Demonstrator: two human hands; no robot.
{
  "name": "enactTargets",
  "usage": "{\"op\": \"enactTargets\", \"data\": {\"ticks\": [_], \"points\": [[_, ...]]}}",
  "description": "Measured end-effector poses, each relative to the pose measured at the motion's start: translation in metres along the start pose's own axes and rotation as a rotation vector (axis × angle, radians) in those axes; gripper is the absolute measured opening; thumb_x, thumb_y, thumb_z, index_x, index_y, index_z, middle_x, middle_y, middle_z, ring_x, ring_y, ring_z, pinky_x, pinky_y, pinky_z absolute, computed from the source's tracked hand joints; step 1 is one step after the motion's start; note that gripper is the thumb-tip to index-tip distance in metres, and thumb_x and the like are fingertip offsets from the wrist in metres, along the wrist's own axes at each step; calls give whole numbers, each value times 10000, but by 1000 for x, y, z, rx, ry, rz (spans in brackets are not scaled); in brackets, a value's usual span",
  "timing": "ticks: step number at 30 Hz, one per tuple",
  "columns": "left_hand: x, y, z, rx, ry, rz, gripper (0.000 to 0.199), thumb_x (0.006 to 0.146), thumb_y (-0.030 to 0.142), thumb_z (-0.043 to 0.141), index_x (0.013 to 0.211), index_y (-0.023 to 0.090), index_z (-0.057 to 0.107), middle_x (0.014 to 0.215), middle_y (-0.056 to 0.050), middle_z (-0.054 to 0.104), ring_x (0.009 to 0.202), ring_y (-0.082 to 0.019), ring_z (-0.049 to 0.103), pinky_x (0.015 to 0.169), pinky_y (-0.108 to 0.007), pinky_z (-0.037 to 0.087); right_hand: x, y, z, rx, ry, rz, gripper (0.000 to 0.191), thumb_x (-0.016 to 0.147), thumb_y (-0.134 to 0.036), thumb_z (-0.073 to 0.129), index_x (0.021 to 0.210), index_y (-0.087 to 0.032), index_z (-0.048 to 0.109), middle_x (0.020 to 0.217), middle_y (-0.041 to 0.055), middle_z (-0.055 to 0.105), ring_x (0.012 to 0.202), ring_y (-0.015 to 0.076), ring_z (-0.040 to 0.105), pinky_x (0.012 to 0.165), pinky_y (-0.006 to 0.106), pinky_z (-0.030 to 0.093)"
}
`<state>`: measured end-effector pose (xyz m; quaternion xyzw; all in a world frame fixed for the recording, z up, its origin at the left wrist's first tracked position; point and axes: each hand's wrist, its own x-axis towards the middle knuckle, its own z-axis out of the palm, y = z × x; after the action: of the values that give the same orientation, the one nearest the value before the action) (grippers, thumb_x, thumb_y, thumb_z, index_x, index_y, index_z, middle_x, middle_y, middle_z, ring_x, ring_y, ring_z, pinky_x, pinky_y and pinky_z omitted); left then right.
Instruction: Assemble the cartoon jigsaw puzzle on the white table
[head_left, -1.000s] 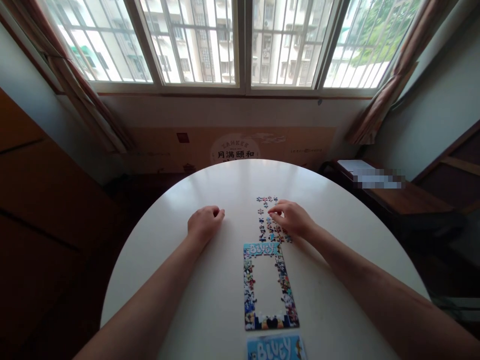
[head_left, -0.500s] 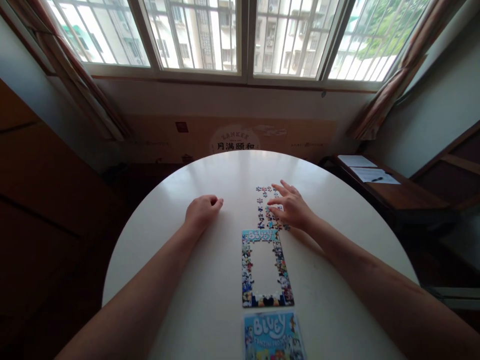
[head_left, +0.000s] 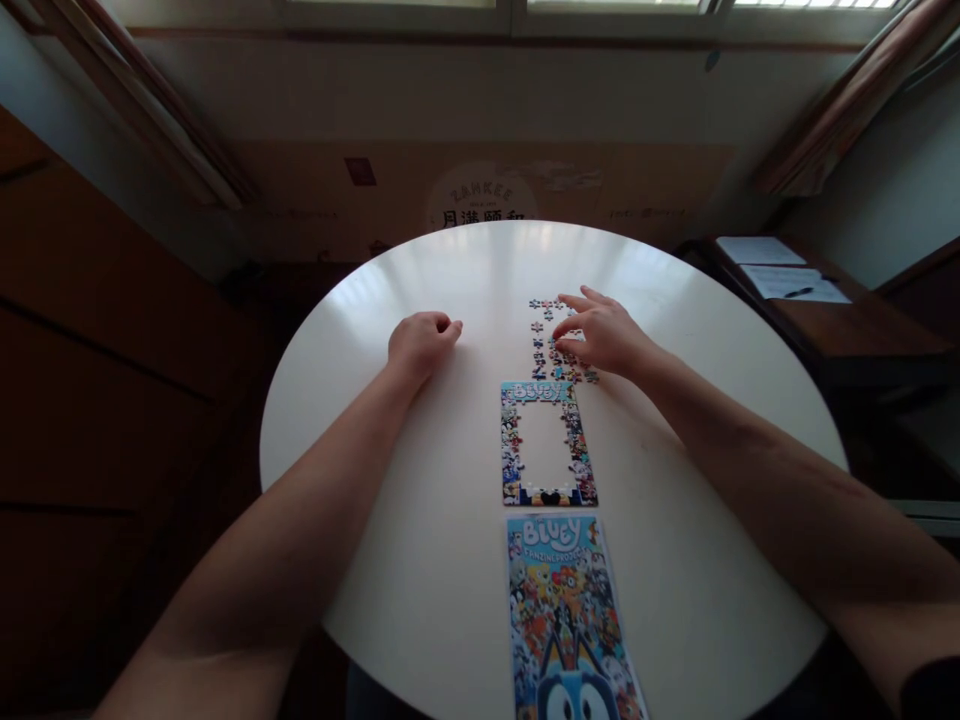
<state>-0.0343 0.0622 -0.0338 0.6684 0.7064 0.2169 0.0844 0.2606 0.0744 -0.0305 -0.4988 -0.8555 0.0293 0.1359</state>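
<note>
On the table [head_left: 442,480], puzzle pieces [head_left: 538,359] lie behind the frame [head_left: 511,455], perhaps touching, the sheet [head_left: 566,610] in front.

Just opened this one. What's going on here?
A person has both hands over a white round table. The right hand is at a cluster of loose puzzle pieces, fingers partly spread; whether it grips one is too small to tell. The left hand is loosely curled to the left of them. Nearer the person lies a puzzle frame with its middle unfilled, and nearer still a "Bluey" picture sheet.
</note>
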Motion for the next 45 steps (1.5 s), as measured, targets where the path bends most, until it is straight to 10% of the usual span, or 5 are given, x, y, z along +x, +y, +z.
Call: {"op": "enactTargets", "data": {"ticks": [16, 37, 45], "points": [[0, -1, -4, 46, -34, -1, 347, 894, 461, 514, 707, 224, 684, 745, -51, 700, 707, -208, 586, 592, -320, 316, 6, -1, 15, 64, 222, 64, 207, 909, -234, 643, 1038, -211, 804, 1391, 111, 623, 1397, 352, 465, 1143, 545, 394], [-1, -2, -7, 38, -54, 11, 363, 892, 476, 484, 691, 226, 655, 769, -56, 710, 726, -215, 595, 591, -314, 309, 11, -17, 16, 127, 127, 151, 141, 801, -295, 746, 899, -202, 789, 1413, 128, 601, 1423, 394, 415, 1140, 580, 346], [-3, -5, -10, -11, -48, 45, 362, 887, 478, 496, 656, 228, 621, 725, -50, 692, 694, -213, 592, 584, -311, 309, 8, -19, 5, 322, 224, 167, 87, 820, -290, 729, 811, -208, 755, 1213, 112, 712, 1213, 310, 622, 1061, 538, 451]]}}
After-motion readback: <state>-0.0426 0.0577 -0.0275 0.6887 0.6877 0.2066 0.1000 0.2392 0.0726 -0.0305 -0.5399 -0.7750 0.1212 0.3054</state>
